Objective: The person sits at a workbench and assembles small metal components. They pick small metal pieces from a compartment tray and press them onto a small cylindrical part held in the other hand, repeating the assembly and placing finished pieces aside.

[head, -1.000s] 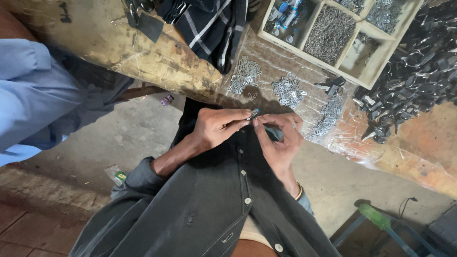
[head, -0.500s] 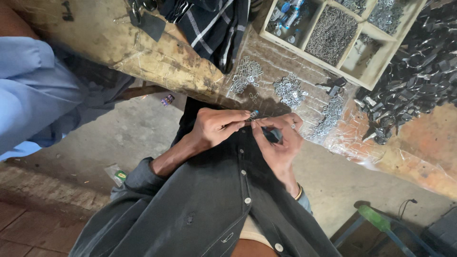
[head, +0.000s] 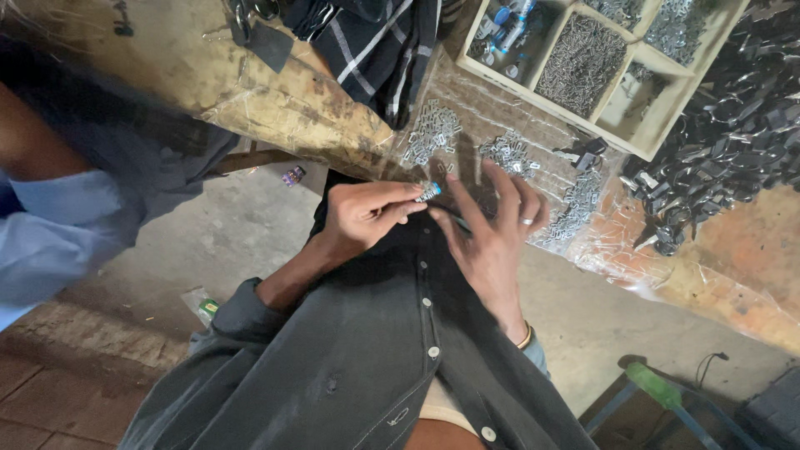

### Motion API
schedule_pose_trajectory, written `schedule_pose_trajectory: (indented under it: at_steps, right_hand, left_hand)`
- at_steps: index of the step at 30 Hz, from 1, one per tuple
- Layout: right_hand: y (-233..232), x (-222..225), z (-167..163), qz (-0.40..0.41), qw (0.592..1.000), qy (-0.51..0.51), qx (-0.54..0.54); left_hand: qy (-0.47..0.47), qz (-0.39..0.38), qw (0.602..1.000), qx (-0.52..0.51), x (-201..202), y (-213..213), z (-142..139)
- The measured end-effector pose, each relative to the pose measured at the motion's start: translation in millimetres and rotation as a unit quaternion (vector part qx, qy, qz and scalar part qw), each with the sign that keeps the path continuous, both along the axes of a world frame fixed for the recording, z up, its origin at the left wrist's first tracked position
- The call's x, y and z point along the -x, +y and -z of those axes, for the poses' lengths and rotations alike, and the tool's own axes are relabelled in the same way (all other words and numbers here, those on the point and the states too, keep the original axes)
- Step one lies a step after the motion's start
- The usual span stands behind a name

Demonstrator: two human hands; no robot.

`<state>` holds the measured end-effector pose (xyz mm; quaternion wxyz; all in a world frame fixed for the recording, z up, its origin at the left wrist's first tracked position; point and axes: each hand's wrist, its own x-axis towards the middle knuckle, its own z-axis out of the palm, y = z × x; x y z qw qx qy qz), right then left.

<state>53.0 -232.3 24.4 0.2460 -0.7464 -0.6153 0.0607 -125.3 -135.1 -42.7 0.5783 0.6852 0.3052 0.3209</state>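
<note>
The small blue-tipped object (head: pixel 428 192) pinched in the left hand (head: pixel 362 218) is too small to identify. A dark, perhaps pen-like item (head: pixel 454 219) lies mostly hidden under the right hand (head: pixel 492 237).

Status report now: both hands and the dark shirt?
Left hand pinching small blue-tipped tool. Right hand open, fingers spread on dark shirt. Metal clips lie just beyond.

A dark shirt (head: pixel 367 358) was spread over the lap. A small blue-tipped tool (head: pixel 428 192) was pinched in the left hand (head: pixel 362 215) at the shirt's top edge. The right hand (head: pixel 492 237) was laid beside it, fingers spread. Metal clips (head: pixel 429 133) were heaped on the tabletop (head: pixel 275 92) near a compartment tray (head: pixel 646 150).
</note>
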Motion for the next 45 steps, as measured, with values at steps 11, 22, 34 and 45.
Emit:
schedule_pose_trajectory:
  at_steps: [11, 22, 34, 45]
  right_hand:
    - [-24.0, -11.7, 19.1, 0.029, 0.993, 0.086, -0.073]
    - [-14.9, -3.5, 19.0, 0.083, 0.976, 0.180, -0.085]
    - [-9.3, 3.6, 20.9, 0.081, 0.940, 0.324, -0.069]
    - [-8.2, -43.2, -1.3, -0.022, 0.960, 0.271, 0.061]
  left_hand:
    - [-0.039, 0.012, 0.997, 0.068, -12.0, -5.6, 4.1]
    - [-0.013, 0.019, 0.997, 0.068, -20.8, -10.0, 8.2]
    - [0.005, 0.029, 0.999, -0.032, -20.3, -6.1, 2.8]
    - [-0.055, 0.115, 0.979, -0.158, -26.9, 7.7, -21.1]
